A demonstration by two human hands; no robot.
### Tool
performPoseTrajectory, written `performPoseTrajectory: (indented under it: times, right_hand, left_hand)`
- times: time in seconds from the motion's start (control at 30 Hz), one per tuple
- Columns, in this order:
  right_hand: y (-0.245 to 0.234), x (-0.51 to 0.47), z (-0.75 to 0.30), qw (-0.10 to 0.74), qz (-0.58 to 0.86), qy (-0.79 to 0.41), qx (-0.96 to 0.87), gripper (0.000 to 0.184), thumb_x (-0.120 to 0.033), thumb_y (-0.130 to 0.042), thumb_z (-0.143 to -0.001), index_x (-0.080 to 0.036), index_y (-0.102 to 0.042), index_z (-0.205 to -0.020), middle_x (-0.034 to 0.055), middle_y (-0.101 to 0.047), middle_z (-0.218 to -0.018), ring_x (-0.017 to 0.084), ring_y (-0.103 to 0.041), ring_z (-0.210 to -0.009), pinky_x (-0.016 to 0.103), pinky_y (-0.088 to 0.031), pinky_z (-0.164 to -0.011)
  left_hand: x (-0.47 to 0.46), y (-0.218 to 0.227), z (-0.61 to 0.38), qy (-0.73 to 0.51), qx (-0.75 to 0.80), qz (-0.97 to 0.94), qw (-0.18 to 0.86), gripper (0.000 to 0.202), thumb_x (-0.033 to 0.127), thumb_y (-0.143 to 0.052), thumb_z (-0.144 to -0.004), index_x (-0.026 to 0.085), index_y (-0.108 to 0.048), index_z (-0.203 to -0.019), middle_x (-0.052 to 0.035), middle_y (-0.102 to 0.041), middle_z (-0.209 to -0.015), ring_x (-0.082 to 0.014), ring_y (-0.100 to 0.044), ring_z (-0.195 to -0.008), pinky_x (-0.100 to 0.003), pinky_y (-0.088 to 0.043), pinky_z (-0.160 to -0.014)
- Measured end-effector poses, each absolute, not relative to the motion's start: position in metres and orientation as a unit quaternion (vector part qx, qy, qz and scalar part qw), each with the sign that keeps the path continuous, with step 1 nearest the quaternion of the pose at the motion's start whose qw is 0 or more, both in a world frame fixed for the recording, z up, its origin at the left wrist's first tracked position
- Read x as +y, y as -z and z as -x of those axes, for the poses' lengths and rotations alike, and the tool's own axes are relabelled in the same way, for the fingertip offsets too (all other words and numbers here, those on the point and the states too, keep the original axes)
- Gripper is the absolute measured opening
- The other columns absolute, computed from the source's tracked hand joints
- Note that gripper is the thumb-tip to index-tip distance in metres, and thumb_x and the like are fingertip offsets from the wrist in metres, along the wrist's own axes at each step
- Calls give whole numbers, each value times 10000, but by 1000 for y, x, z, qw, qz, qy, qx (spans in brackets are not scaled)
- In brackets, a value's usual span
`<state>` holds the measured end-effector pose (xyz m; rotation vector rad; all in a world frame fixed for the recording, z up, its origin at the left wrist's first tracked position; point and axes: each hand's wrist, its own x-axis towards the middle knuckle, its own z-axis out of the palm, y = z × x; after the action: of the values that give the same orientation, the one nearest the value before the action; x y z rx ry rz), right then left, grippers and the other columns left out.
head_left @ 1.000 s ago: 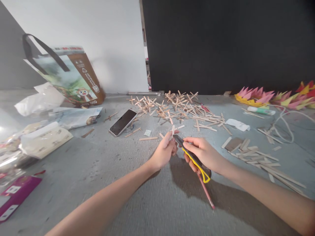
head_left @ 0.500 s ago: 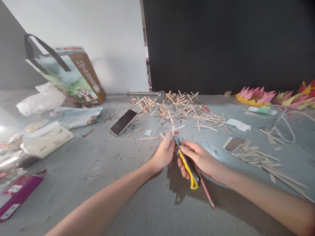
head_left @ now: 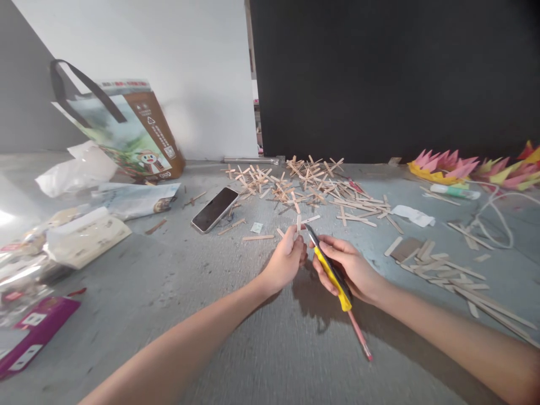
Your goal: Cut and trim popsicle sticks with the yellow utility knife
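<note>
My left hand (head_left: 287,260) is closed around a thin wooden craft stick (head_left: 299,223), whose pale end stands up above the fingers. Just to its right, my right hand (head_left: 343,264) grips a yellow and black utility knife (head_left: 329,271). The knife's tip points up and left, close to the stick but apart from it. Below the knife's lower end, a pink pencil (head_left: 360,336) slants down; I cannot tell whether it lies on the surface or is in the hand. Loose craft sticks lie ahead of both hands.
A heap of crossed sticks (head_left: 310,177) lies ahead, with more loose sticks (head_left: 451,273) at the right. To the left are a phone (head_left: 215,210), a carrier bag (head_left: 139,135) and plastic packets (head_left: 86,239). Folded paper petals (head_left: 442,166) and a white cable (head_left: 506,219) lie far right.
My right hand has drawn the knife slightly right, away from my left hand, and turned it in its grip. The left hand still holds the stick. The whole view has shifted slightly.
</note>
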<state>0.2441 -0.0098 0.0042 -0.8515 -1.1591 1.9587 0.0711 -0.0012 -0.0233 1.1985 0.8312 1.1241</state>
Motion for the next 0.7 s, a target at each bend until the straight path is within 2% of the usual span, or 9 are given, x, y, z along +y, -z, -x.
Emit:
performPoseTrajectory:
  times: [0.07,0.17,0.27,0.37,0.43,0.5,0.6,0.7]
  right_hand:
    - [-6,-5,-246,364,339,-731,-467,244,-471,-571,-1002,-239,-524,-1061,-18,-644,-712,135,-583,-405,233,-427,-360]
    - [-9,4,-253,382,372,-649,-543,265,-512,-569,-1002,-254,-539,-1056,-56,-567,-678,123,-533,-395,237,-388,-366]
    - [-9,11,-261,396,422,-435,-690,278,-492,-707,-930,-252,-603,-1024,-77,-485,-617,109,-480,-447,232,-377,-438]
    - [-5,15,-265,389,440,-256,-768,258,-478,-752,-901,-250,-654,-973,-60,-549,-620,119,-498,-521,241,-427,-545]
    - [0,16,-265,385,438,-221,-782,246,-488,-717,-929,-255,-663,-986,-42,-631,-676,126,-543,-550,244,-460,-598]
    - [4,17,-265,380,434,-207,-790,241,-490,-685,-952,-257,-662,-1009,-25,-690,-745,136,-599,-597,243,-481,-634]
    - [9,19,-265,367,421,-194,-806,229,-479,-650,-973,-254,-656,-1019,-15,-711,-765,147,-630,-630,244,-484,-643]
    - [11,18,-266,361,408,-176,-820,203,-445,-619,-994,-257,-654,-1060,-7,-729,-796,153,-645,-643,252,-477,-651]
  left_hand:
    - [-1,25,-70,-477,366,-540,589,357,455,-412,-1059,189,-466,-1292,96,-342,-627,-95,-314,-515,-210,-297,-513]
    - [-2,23,-68,-450,409,-599,521,330,397,-375,-1070,176,-520,-1266,90,-354,-594,-104,-331,-513,-224,-291,-523]
    - [-4,20,-66,-409,444,-674,425,282,296,-399,-1048,174,-569,-1238,70,-413,-625,-104,-368,-534,-232,-294,-554]
    - [-5,19,-66,-388,429,-721,380,212,234,-410,-1022,170,-583,-1127,45,-481,-693,-107,-422,-594,-235,-331,-608]
    - [-4,21,-66,-378,423,-733,376,170,227,-408,-1017,175,-566,-1050,28,-517,-737,-112,-446,-634,-237,-349,-635]
    - [-4,23,-65,-364,421,-739,379,162,212,-407,-1010,182,-558,-1059,24,-532,-758,-116,-454,-650,-238,-355,-644]
    - [-5,24,-65,-350,412,-748,385,205,161,-413,-983,187,-554,-1130,28,-533,-761,-119,-460,-657,-239,-360,-653]
    - [-7,23,-65,-350,407,-750,386,189,162,-408,-986,185,-546,-1114,38,-502,-729,-119,-431,-638,-243,-353,-646]
